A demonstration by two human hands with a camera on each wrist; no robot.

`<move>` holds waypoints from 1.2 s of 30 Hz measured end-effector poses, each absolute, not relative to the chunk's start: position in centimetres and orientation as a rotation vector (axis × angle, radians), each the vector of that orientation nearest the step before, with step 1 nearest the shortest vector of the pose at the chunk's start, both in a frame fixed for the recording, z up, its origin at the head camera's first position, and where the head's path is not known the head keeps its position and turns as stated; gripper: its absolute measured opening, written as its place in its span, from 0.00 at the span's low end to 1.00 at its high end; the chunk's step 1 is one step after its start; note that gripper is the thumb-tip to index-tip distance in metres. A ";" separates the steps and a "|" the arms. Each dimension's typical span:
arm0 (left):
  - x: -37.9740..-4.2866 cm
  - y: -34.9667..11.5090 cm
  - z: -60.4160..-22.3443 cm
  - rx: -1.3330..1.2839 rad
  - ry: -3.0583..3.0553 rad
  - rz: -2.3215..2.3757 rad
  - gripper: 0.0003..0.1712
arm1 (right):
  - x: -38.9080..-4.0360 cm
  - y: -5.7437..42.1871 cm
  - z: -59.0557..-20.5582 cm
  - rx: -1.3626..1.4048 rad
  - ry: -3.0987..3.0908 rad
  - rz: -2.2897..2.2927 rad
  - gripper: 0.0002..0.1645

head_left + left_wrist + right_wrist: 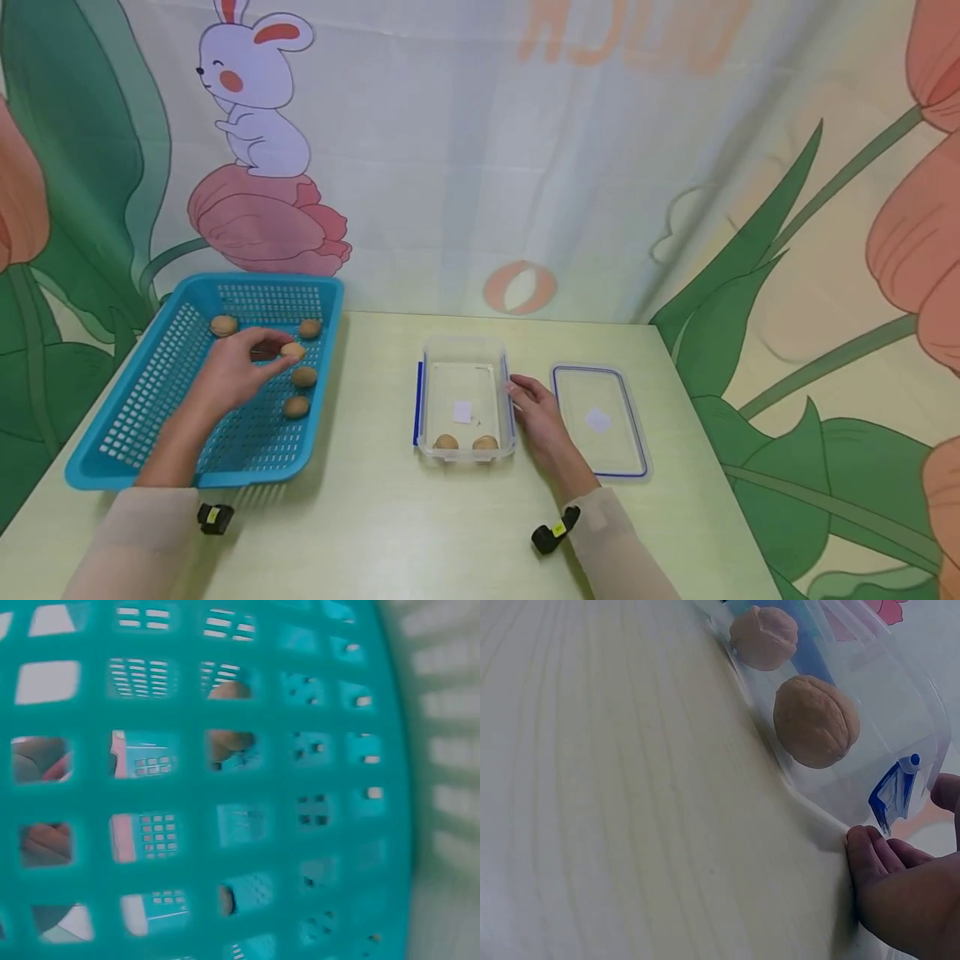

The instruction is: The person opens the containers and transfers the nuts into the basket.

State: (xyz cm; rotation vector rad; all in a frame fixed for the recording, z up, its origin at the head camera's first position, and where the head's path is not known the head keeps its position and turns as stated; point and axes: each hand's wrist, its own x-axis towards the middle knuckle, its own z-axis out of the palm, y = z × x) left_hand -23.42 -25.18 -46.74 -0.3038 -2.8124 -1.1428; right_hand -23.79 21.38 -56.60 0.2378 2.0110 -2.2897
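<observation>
My left hand (232, 371) pinches a walnut (293, 351) between thumb and fingertips, held over the blue basket (327, 392). Other walnuts lie in that basket, one of them (223, 325) near its far left and several along its right side. The left wrist view looks through the basket's mesh wall (191, 791), which hides most of the hand. At the right wall of a clear plastic box (462, 379), my right hand (542, 421) holds on, thumb at the rim and fingers low on the outside. Two walnuts (816, 721) sit inside the box at its near end.
A clear lid (600, 429) with a blue seal lies flat to the right of the box. A blue latch flap (417, 404) hangs along the box's left side. Behind the table (375, 517) hangs a printed curtain (420, 167).
</observation>
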 end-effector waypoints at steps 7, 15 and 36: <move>-24.0 -25.6 -48.1 -0.224 -2.928 -1.130 0.29 | -23.9 21.4 -56.5 0.233 2.012 -2.287 0.26; -24.2 -25.6 -48.4 -0.304 -2.990 -1.130 0.26 | -23.9 21.5 -56.8 0.241 2.037 -2.283 0.27; -23.4 -24.3 -46.5 -0.420 -2.915 -1.137 0.34 | -23.8 21.4 -56.7 0.234 2.020 -2.285 0.28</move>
